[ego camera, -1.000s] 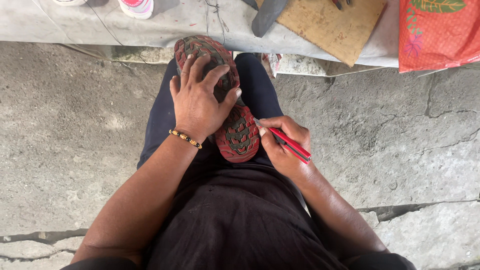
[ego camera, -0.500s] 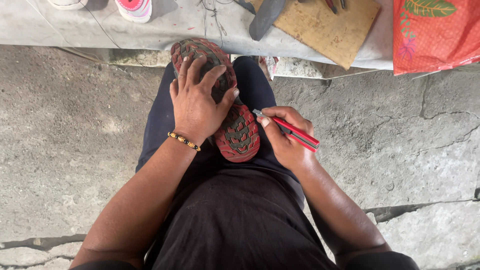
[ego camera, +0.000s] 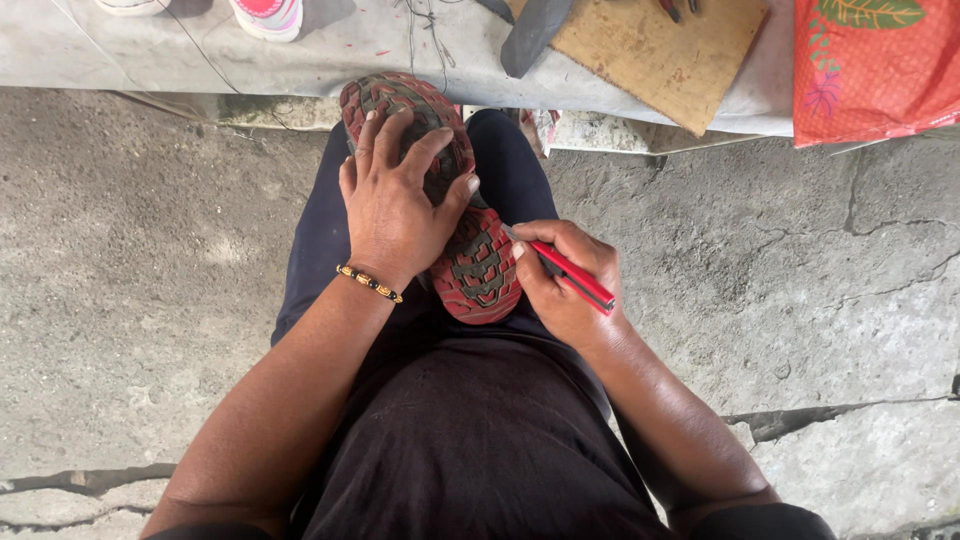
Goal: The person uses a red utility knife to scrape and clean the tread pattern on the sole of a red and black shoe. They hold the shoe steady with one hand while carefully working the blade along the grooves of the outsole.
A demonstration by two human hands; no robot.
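Head view
Shoe: a shoe (ego camera: pixel 470 250) lies sole-up along the person's lap, on dark trousers, toe pointing away from the body. The sole is red with dark tread blocks.
Left hand: the left hand (ego camera: pixel 395 205) lies flat on the middle of the sole, fingers spread and extended toward the toe, thumb (ego camera: pixel 458 195) angled out to the right side. It presses on the shoe without closing around it.
Bracelet: a beaded bracelet (ego camera: pixel 370 283), orange and dark, sits on the left wrist.
Right hand: the right hand (ego camera: pixel 570 280) is closed around a red utility knife (ego camera: pixel 570 275), fingers curled over the handle. The hand sits just beside the right edge of the heel end of the sole.
Knife tip: the front end points toward the sole edge near the left thumb; contact with the sole cannot be confirmed.
Bench: a grey cloth-covered bench (ego camera: pixel 350 55) runs across the top of the frame, beyond the knees.
Board: a brown board (ego camera: pixel 665 60) lies on the bench, with a dark sole-shaped piece (ego camera: pixel 530 35) just beside it.
Bag: a red patterned bag (ego camera: pixel 875 65) occupies the top right corner.
Pink shoe: a pink and white shoe (ego camera: pixel 268 15) sits at the top edge, partly cut off.
Floor: cracked concrete floor (ego camera: pixel 130 280) lies on both sides of the legs.
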